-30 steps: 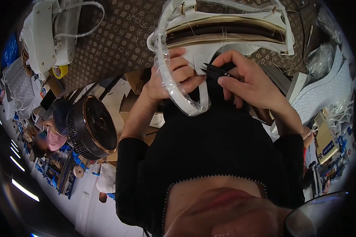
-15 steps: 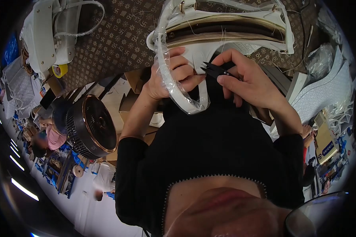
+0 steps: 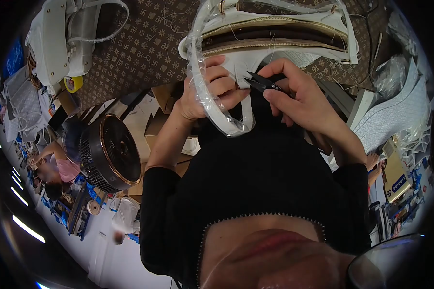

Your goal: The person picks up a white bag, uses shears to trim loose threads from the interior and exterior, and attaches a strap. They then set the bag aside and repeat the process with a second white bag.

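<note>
A white handbag (image 3: 284, 28) lies on the patterned table cover, its gold zip open along the top. Clear plastic wraps its handle (image 3: 208, 102), which loops down in front of my left wrist. My left hand (image 3: 216, 86) grips a white strap (image 3: 246, 108) of the bag, fingers curled round it. In my right hand (image 3: 296, 94) are small black thread snips (image 3: 261, 83), their blades apart and pointing left at the strap beside my left fingertips. Loose threads trail over the bag's opening.
Another white handbag (image 3: 53, 45) stands at the left beside a yellow tape roll (image 3: 73, 84). A black fan (image 3: 112, 153) is below it. White quilted pieces (image 3: 388, 118) and clear plastic (image 3: 390, 77) lie at the right. People sit in the background, one in a pink top (image 3: 67, 168).
The snips' blades have opened wider and shifted slightly left near the strap. My left hand keeps its grip. At the left, the person in pink has moved an arm.
</note>
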A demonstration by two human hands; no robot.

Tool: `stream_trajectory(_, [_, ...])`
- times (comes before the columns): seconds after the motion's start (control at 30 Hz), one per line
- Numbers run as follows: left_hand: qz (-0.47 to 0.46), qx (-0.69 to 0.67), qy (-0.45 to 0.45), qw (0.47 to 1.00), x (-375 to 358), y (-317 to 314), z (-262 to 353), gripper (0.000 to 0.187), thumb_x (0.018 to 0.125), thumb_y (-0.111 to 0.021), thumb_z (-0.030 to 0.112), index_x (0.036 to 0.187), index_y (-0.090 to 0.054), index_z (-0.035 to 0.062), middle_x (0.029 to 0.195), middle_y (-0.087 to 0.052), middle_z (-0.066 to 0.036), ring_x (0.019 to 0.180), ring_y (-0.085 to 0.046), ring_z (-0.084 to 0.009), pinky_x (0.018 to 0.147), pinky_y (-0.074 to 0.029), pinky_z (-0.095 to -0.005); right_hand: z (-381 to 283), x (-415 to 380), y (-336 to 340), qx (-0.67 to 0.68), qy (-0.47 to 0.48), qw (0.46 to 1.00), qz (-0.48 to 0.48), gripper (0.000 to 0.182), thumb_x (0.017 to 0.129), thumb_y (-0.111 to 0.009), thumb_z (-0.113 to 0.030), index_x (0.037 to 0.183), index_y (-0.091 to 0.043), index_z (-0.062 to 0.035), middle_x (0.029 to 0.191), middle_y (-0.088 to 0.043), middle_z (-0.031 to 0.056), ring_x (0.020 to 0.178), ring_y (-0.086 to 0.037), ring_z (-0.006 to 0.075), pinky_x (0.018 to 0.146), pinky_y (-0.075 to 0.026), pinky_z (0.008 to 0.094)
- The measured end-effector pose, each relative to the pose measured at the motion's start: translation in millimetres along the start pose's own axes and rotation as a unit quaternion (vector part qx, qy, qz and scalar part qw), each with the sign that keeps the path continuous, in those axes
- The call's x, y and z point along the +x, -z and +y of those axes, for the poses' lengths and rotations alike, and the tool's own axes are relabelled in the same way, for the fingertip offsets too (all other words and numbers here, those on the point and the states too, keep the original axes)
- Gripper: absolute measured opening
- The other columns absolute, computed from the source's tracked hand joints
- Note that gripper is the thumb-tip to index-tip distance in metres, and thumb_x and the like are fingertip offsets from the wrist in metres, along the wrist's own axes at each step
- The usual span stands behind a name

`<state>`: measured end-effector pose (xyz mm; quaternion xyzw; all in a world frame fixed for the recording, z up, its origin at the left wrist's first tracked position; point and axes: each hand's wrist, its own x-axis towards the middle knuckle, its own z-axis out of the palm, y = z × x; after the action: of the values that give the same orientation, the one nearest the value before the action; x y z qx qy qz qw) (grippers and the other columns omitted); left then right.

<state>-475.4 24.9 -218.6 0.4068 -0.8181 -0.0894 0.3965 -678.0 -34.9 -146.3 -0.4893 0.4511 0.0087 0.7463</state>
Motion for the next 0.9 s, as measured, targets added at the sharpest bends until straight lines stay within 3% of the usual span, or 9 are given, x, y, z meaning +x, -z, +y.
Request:
stream_trajectory(0.13, [-0.003, 0.004, 0.004, 1.000, 0, 0, 1, 0.025, 0.053, -0.074, 0.014, 0.071, -0.060, 0.0244, 0.066, -0.046, 0.008, 0.067, -0.051, -0.0108, 0.080, -0.050, -0.0334, -4, -5, 6, -0.007, -0.017, 1.000, -0.004, 0.024, 0.086, -0.050, -0.012, 0.108, -0.044, -0.0048, 0.059, -0.051, -0.0001, 0.042, -0.045, 0.0035, 0.038, -0.035, 0.0164])
stream_trajectory(0.67, [-0.002, 0.015, -0.011, 1.000, -3, -2, 1, 0.024, 0.054, -0.074, 0.014, 0.071, -0.060, 0.0245, 0.067, -0.044, 0.007, 0.068, -0.051, -0.0108, 0.080, -0.051, -0.0340, -6, 4, 1, -0.047, -0.003, 0.998, -0.029, 0.022, 0.086, -0.050, -0.013, 0.105, -0.043, -0.0028, 0.056, -0.049, -0.0001, 0.040, -0.044, 0.0048, 0.037, -0.033, 0.0186])
stream_trajectory(0.77, [0.002, 0.020, -0.004, 1.000, -3, -3, 2, 0.025, 0.053, -0.074, 0.014, 0.071, -0.060, 0.0244, 0.067, -0.044, 0.007, 0.068, -0.051, -0.0108, 0.080, -0.051, -0.0339, -1, 6, -1, -0.053, 0.014, 0.998, -0.004, 0.021, 0.087, -0.051, -0.018, 0.101, -0.046, -0.0026, 0.053, -0.047, -0.0012, 0.041, -0.041, 0.0043, 0.037, -0.031, 0.0194])
stream_trajectory(0.9, [0.000, 0.018, -0.005, 1.000, -3, -3, 2, 0.024, 0.053, -0.074, 0.015, 0.071, -0.059, 0.0242, 0.067, -0.044, 0.007, 0.068, -0.051, -0.0108, 0.080, -0.051, -0.0338, 6, 12, 3, -0.068, -0.007, 0.997, -0.025, 0.037, 0.090, -0.043, -0.040, 0.085, -0.052, -0.0039, 0.049, -0.042, -0.0030, 0.041, -0.036, 0.0039, 0.037, -0.027, 0.0199])
